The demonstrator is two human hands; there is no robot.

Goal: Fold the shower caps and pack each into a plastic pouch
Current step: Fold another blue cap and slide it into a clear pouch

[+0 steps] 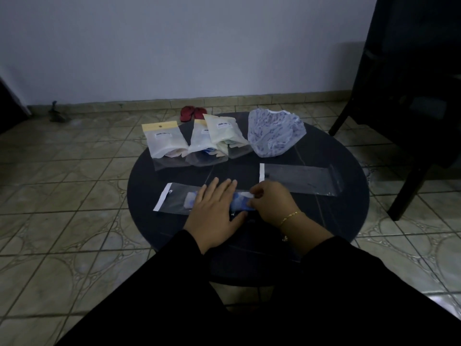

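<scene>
Both my forearms, in black sleeves [249,295], reach forward over the near edge of a round dark table [159,236]. My left hand [214,211] lies flat, palm down, fingers straight and slightly spread, pressing on a clear plastic pouch [174,198] that lies lengthwise across the table under both hands. My right hand [272,203], a gold bracelet [289,217] on its wrist, has its fingers curled and pinches the right end of that pouch, touching the folded blue-and-white shower cap [239,202] inside it; the cap shows between my two hands and again just left of my left hand. The pouch's white strip end [163,196] lies well left of my left hand. Just beyond my right hand lies a second clear pouch [299,179], flat, with its white strip toward my hands; whether it holds anything I cannot tell. Farther out, beyond my left hand, three filled pouches with barcode labels [164,143] lie side by side, the two on the right overlapping. Beyond my right hand, at the far edge, rests an unfolded white shower cap with a bluish pattern [274,133]. Past the table, a red object [189,113] lies on the tiled floor [62,171] near the wall [174,46], and dark furniture [409,83] stands far right.
</scene>
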